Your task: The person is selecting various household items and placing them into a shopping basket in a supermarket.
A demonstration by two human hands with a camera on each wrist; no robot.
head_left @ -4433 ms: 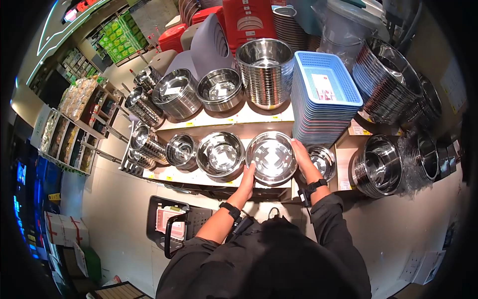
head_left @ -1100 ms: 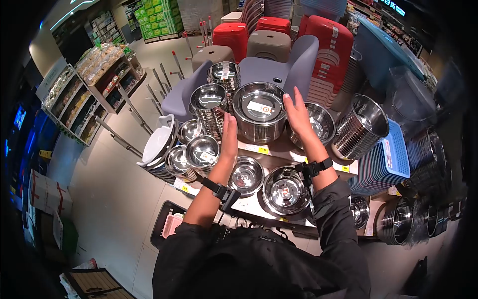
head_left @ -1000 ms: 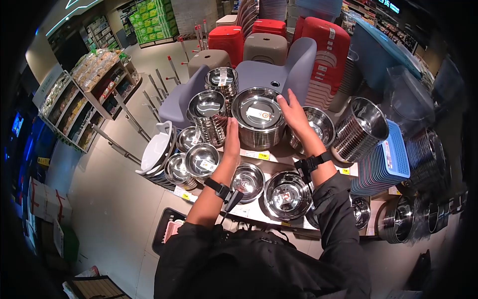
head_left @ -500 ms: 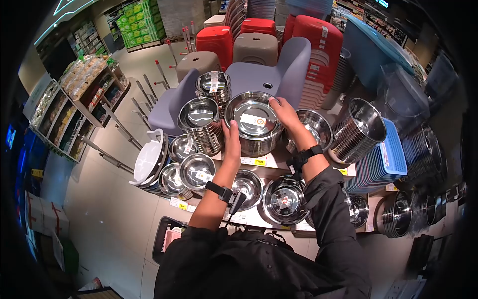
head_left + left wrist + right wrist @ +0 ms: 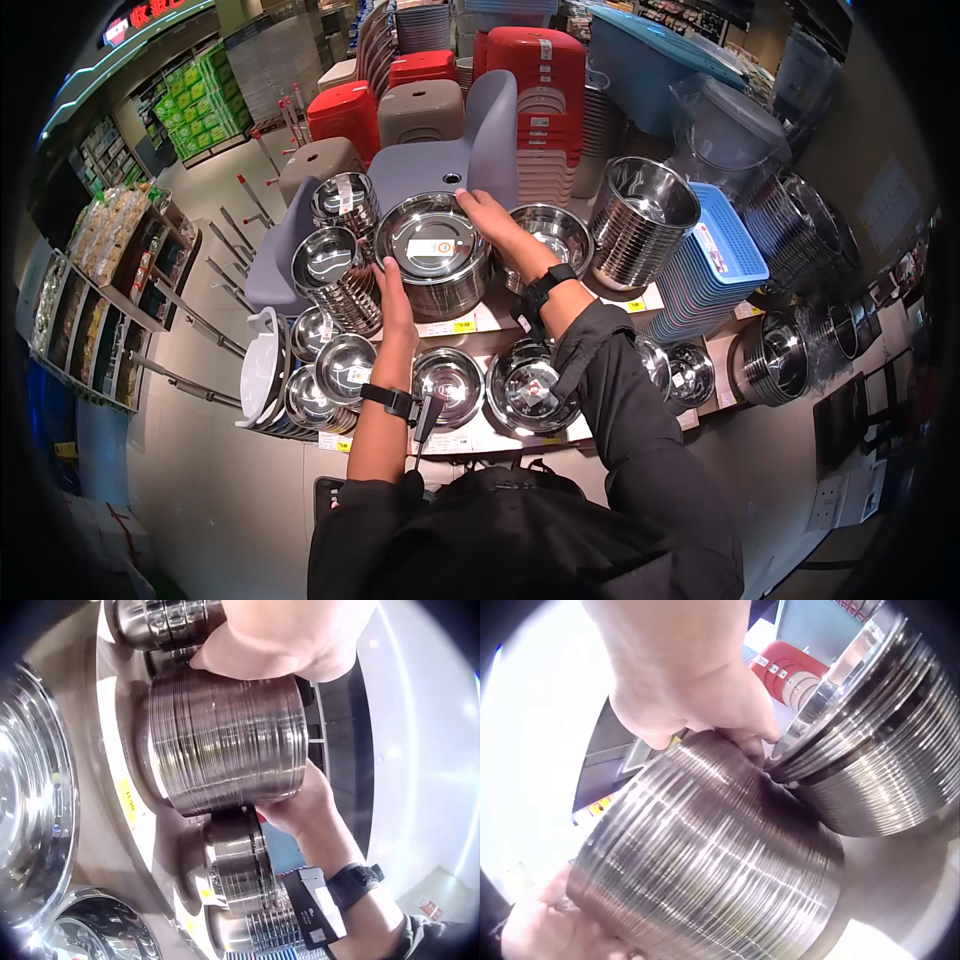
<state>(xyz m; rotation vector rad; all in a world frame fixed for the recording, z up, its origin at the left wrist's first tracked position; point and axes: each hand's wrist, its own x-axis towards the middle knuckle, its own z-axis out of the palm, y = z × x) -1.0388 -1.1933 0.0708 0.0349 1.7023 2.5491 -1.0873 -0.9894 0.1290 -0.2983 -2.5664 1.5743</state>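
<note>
A tall stack of shiny steel basins (image 5: 432,270) with a white label inside the top one stands on the upper shelf. Against its left side lies my left hand (image 5: 397,310), fingers fairly straight and a fingertip near the rim. My right hand (image 5: 492,222) holds the stack's far right rim; the right wrist view shows this hand (image 5: 697,690) with bent fingers at the edge of the stack (image 5: 712,847), close beside a neighbouring stack (image 5: 877,765). In the left wrist view both the left hand (image 5: 292,637) and right hand (image 5: 311,802) touch the stack (image 5: 225,742).
Smaller steel basin stacks (image 5: 335,270) stand to the left, a taller stack (image 5: 645,220) and blue plastic baskets (image 5: 722,235) to the right. More basins (image 5: 450,385) line the lower shelf. A grey chair (image 5: 420,165) and red stools (image 5: 535,85) are behind.
The head view has turned, so the shelves appear further left. From reaching near the labelled stack a second ago, my hands have come to rest against its sides and rim.
</note>
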